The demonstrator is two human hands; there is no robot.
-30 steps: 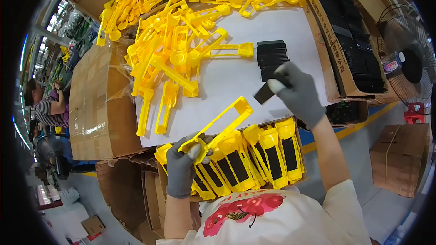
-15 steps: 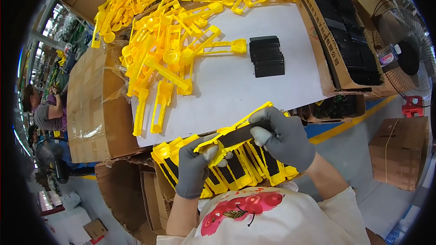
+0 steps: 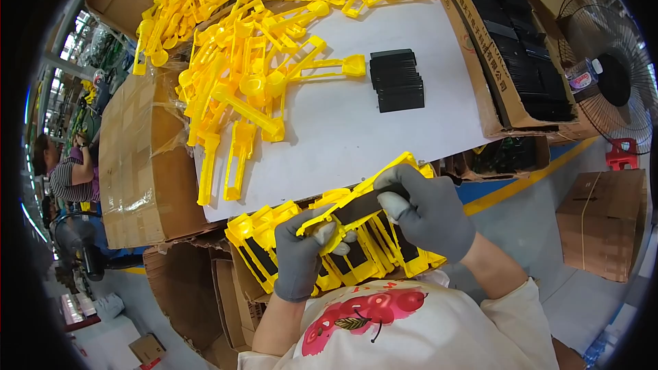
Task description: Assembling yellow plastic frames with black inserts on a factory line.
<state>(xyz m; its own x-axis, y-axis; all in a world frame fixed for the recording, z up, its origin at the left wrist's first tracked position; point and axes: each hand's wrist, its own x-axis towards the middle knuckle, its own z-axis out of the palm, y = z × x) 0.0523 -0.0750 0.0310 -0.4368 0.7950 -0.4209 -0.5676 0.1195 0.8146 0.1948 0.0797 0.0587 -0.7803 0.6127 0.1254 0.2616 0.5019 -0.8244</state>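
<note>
Head view: left hand (image 3: pixel 298 252) and right hand (image 3: pixel 439 216) grip opposite ends of a yellow frame (image 3: pixel 355 196), probably light, stiff plastic, best held edgewise.

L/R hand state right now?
Left hand: closed, holding the near end of a yellow frame.
Right hand: closed, holding a black strip at the frame's other end.

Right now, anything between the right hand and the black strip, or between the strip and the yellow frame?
Nothing visible. The right hand pinches the strip directly, and the strip lies along the frame, which the left hand holds. The right hand covers the strip's right end, so I can't check there.
</note>
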